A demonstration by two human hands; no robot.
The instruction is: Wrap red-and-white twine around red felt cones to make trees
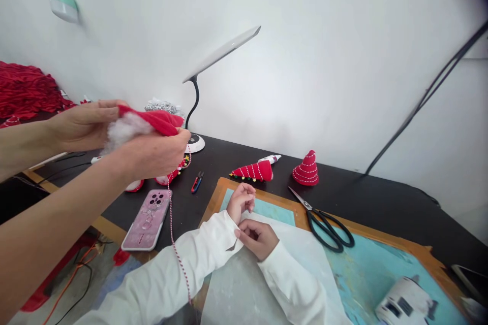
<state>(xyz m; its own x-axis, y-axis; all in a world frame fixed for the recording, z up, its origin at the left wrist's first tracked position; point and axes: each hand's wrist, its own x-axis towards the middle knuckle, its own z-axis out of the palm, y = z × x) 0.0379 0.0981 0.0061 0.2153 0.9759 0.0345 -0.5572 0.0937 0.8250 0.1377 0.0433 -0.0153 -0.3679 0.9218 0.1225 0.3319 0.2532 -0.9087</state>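
My left hand and my right hand are raised over the left side of the black table. Both are closed on a red cloth piece with white stuffing showing between them. A red-and-white twine hangs down from under my right hand. Below it, another person's two hands in white sleeves rest on a white sheet, fingers curled.
A pink phone, small snips, black scissors, two red decorated cones and a glue tube lie on the table. A desk lamp stands behind. Red fabric is piled far left; a white device sits on the teal mat.
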